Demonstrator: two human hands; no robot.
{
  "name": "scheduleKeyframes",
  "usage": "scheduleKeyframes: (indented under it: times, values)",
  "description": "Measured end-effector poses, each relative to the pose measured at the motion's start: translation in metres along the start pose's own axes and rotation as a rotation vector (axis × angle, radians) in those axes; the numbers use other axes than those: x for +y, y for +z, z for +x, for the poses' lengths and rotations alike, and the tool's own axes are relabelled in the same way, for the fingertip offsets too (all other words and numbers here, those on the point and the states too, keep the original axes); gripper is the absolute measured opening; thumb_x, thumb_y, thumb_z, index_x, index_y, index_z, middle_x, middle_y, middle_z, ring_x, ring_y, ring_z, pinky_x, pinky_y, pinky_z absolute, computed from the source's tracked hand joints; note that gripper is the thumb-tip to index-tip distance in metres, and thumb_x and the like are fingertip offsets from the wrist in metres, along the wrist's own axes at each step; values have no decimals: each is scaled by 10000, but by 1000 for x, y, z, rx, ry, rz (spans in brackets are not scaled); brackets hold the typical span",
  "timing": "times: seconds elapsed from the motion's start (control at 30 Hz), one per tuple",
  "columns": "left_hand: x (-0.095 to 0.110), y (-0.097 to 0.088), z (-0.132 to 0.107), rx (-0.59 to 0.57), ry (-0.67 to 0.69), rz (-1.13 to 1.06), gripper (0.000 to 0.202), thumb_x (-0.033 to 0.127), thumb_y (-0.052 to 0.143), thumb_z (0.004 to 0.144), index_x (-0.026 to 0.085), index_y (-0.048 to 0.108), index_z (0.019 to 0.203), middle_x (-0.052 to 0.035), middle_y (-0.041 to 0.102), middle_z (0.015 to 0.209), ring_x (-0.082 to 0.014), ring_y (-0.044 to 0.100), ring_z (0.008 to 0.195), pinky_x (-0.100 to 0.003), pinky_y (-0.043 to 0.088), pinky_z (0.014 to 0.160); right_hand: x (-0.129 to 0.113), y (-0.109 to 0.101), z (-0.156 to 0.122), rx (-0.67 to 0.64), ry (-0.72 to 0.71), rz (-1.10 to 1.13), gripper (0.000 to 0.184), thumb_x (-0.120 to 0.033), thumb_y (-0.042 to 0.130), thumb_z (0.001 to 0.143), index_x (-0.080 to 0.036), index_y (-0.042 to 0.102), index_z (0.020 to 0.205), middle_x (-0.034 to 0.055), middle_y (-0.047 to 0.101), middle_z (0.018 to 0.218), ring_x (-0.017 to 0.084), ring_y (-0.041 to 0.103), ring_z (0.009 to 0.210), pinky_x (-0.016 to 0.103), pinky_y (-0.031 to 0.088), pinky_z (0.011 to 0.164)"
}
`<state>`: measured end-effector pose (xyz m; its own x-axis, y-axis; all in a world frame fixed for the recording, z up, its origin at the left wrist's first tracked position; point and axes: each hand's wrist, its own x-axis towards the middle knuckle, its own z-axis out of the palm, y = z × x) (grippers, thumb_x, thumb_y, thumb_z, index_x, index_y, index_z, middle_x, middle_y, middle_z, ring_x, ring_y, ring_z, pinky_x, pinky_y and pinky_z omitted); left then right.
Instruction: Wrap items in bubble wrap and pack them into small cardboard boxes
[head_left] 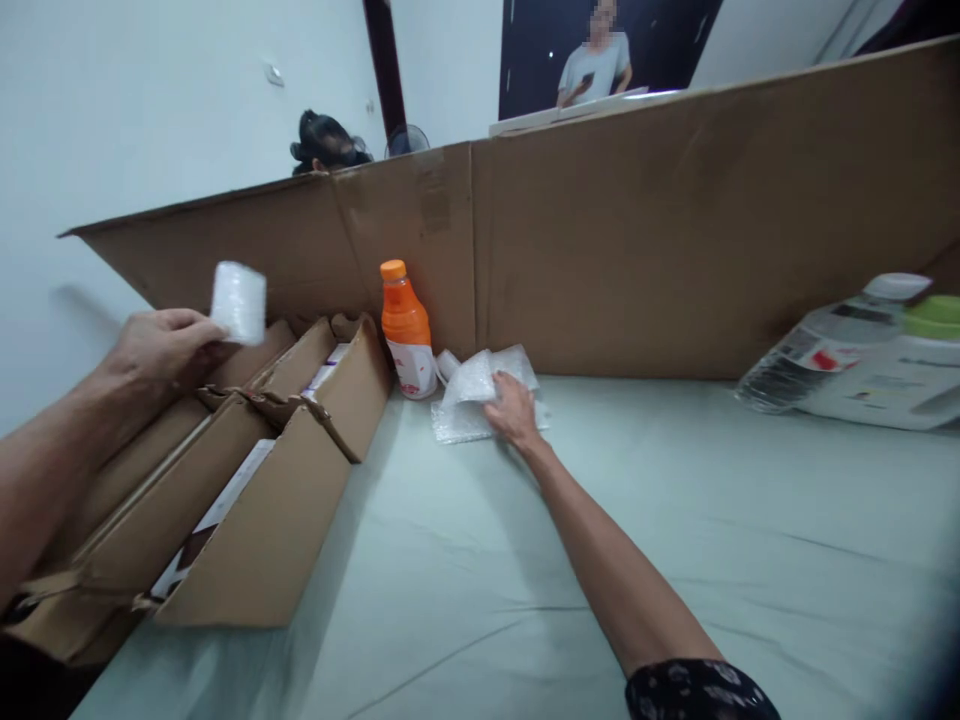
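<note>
Pinched between the thumb and fingers of my left hand (169, 345) is a small white bubble-wrapped packet (239, 303), held up above the cardboard boxes (319, 500) on the left. My right hand (514, 408) reaches across the table and grips crumpled bubble wrap (474, 385) near the cardboard wall. Its fingertips are partly hidden by the wrap. Just left of that wrap stands an orange bottle (407, 325) with an orange cap and a white label. White cartons (232, 495) show inside the open boxes.
A tall cardboard wall (675, 230) runs along the back of the table (600, 540). At the right lie a clear plastic bottle (832, 345) and a white jug (900, 385) with a green cap. Two people are beyond the wall, one holding a phone (587, 80).
</note>
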<state>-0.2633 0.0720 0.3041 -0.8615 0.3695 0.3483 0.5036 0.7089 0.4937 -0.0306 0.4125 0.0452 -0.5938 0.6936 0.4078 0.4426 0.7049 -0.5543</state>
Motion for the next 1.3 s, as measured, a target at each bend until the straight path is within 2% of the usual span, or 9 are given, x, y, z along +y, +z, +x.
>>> scheduleKeyframes:
  times: [0.17, 0.37, 0.5, 0.6, 0.7, 0.8, 0.93, 1.17, 1.3]
  values:
    - [45, 13, -61, -188, 206, -23, 276, 435, 621, 691, 176, 701, 749, 26, 650, 666, -139, 539, 657, -244, 401, 621, -34, -56, 7, 263, 35, 388, 499, -262, 563, 821, -148, 608, 1305, 173, 566, 1454, 334, 510, 1357, 544, 375, 1154]
    - [80, 75, -112, -409, 534, -179, 208, 377, 577, 735, 187, 629, 670, -4, 636, 668, -138, 549, 619, -261, 401, 594, -130, -67, -43, -270, -191, 1143, 787, -577, 715, 841, -226, 428, 1485, 140, 660, 1335, 270, 663, 1172, 441, 542, 993]
    - [69, 79, -123, -538, 606, -210, 195, 365, 581, 809, 194, 669, 775, -20, 704, 769, -151, 617, 687, -268, 457, 643, -134, -55, -42, -215, -149, 1184, 746, -558, 763, 809, -222, 484, 1413, 116, 719, 1195, 259, 697, 1070, 419, 577, 919]
    - [38, 51, -99, -407, 506, -166, 236, 385, 582, 843, 208, 719, 918, -35, 756, 928, -181, 669, 831, -291, 506, 755, -99, -49, -13, -16, -84, 986, 734, -561, 706, 836, -199, 466, 1427, 148, 699, 1232, 288, 685, 1095, 464, 574, 922]
    - [-6, 15, -50, -106, 253, 4, 310, 374, 592, 845, 193, 725, 1059, -31, 760, 1030, -178, 663, 888, -282, 510, 827, -60, -35, 10, 173, -1, 497, 769, -487, 672, 842, -141, 430, 1485, 229, 551, 1457, 368, 547, 1317, 570, 471, 1061]
    - [-49, -12, 7, 12, 57, 161, 410, 291, 569, 861, 123, 661, 1224, -17, 744, 1084, -152, 628, 895, -262, 490, 861, -35, -11, 13, 98, 46, 58, 682, -403, 609, 884, -130, 463, 1492, 237, 389, 1600, 413, 408, 1440, 623, 383, 1118]
    - [-93, -17, 67, -121, -81, 251, 280, 221, 627, 873, 81, 675, 1110, 48, 681, 762, -122, 570, 692, -258, 500, 739, -23, 23, -2, -42, -101, -227, 472, -364, 503, 963, -187, 594, 1391, 176, 455, 1577, 363, 433, 1431, 548, 428, 1081]
    - [-124, 23, 122, -502, -203, 333, 388, 438, 666, 928, 132, 662, 1166, -52, 669, 1170, -274, 663, 1033, -417, 591, 860, -4, 43, -11, 69, -277, -375, 446, -352, 515, 963, -200, 616, 1370, 156, 495, 1551, 327, 438, 1417, 474, 429, 1046]
    - [-124, 41, 133, -490, -233, 363, 413, 443, 662, 929, 135, 652, 1205, -54, 653, 1224, -303, 651, 1077, -443, 584, 894, -2, 42, -10, 70, -290, -363, 439, -348, 534, 954, -204, 626, 1358, 155, 500, 1547, 331, 449, 1410, 478, 432, 1040]
